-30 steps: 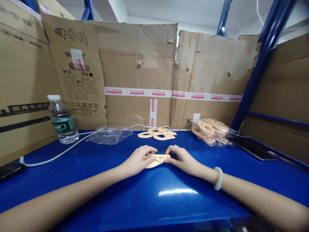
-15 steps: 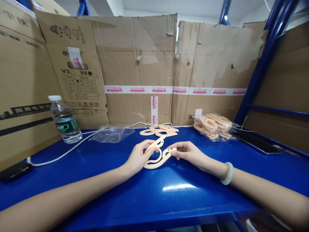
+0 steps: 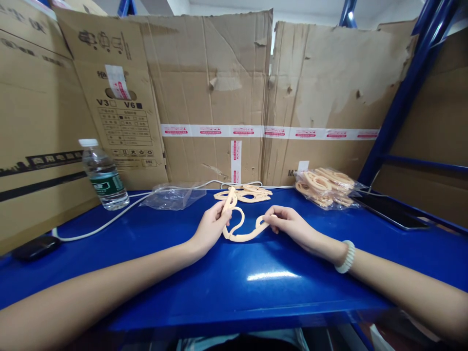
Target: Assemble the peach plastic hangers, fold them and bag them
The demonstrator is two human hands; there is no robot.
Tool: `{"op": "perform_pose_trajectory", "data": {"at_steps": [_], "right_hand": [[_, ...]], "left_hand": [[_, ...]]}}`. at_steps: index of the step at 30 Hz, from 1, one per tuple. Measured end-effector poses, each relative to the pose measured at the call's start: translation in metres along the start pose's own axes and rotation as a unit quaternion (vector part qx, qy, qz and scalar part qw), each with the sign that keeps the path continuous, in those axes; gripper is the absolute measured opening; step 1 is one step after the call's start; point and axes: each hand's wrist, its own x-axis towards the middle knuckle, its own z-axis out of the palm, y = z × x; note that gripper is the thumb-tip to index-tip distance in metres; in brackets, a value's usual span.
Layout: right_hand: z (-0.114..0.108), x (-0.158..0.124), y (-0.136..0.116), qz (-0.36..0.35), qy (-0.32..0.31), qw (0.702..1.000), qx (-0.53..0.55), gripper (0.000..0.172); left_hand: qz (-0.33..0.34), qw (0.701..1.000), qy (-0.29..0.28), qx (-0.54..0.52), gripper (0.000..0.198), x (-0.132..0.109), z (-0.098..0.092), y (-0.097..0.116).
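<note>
A cream-coloured curved piece (image 3: 243, 238) with rounded loops is held above the blue table by both hands. My left hand (image 3: 213, 225) pinches its left arm, which points up and away. Around the tip at its right end, the fingers of my right hand (image 3: 287, 222) are closed. The lower curve of the piece hangs between the hands, with a hooked strip inside it. Just behind lie several similar cream pieces (image 3: 252, 195), flat on the table and overlapping.
A clear bag of cream pieces (image 3: 323, 187) sits at the back right, beside a dark flat device (image 3: 397, 212). On the left are a water bottle (image 3: 106, 178), a crumpled plastic bag (image 3: 173, 196), a white cable (image 3: 106, 228) and a black object (image 3: 36, 247). Cardboard (image 3: 204, 97) stands behind.
The two arms of the held piece are spread wider apart. Its left arm now stands steeper, and my right hand has moved slightly right and up. The camera view has shifted a little.
</note>
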Motion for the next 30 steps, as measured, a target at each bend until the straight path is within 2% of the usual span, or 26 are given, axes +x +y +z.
{"op": "perform_pose_trajectory", "data": {"at_steps": [4, 8, 13, 17, 23, 26, 30], "right_hand": [[-0.003, 0.003, 0.006, 0.007, 0.044, 0.994, 0.099, 0.031], [-0.009, 0.005, 0.006, 0.008, 0.059, 0.987, 0.149, 0.031], [-0.008, 0.004, 0.005, 0.037, 0.017, 0.986, 0.162, 0.04], [-0.005, 0.003, 0.006, 0.033, -0.006, 0.989, 0.146, 0.033], [-0.005, 0.001, 0.005, -0.102, -0.015, 0.994, 0.02, 0.026], [-0.004, -0.001, 0.003, -0.177, -0.011, 0.982, -0.061, 0.025], [-0.002, -0.006, -0.001, -0.27, -0.036, 0.947, -0.168, 0.021]], "left_hand": [[-0.008, 1.0, 0.0, 0.013, 0.026, -0.001, 0.0, 0.0], [-0.022, 0.999, -0.012, 0.031, 0.031, -0.002, 0.0, 0.002], [-0.032, 0.998, -0.044, 0.038, 0.033, -0.003, 0.002, 0.006], [-0.041, 0.992, -0.119, 0.03, 0.033, -0.005, 0.002, 0.012], [-0.045, 0.965, -0.257, -0.024, 0.041, -0.007, 0.001, 0.019], [-0.071, 0.963, -0.257, -0.028, 0.038, -0.008, 0.004, 0.015], [-0.074, 0.963, -0.26, -0.005, 0.036, -0.009, 0.008, 0.01]]}}
